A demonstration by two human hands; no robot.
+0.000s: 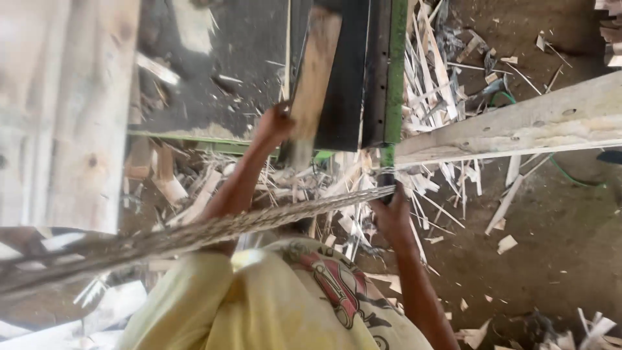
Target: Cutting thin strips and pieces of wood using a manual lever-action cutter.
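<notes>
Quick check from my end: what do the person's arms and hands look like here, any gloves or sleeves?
Both hands are bare: no gloves on the left hand or the right hand. The forearms are uncovered too, with no watch, band or ring that I can make out. The only clothing in view is a pale yellow shirt with a red and dark printed design; any sleeves end above the forearms. The picture is somewhat blurred.

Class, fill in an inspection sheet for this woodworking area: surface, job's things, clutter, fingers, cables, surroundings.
Surface: dirt floor, dusty.
Job's things: wooden plank; long rough strip.
Clutter: wood slivers scattered widely.
Fingers: left hand grips the wooden plank's lower end; right hand grips the strip's end.
Cables: green hose or cable on the floor.
Surroundings: green-edged machine frame; pale beam.
</notes>
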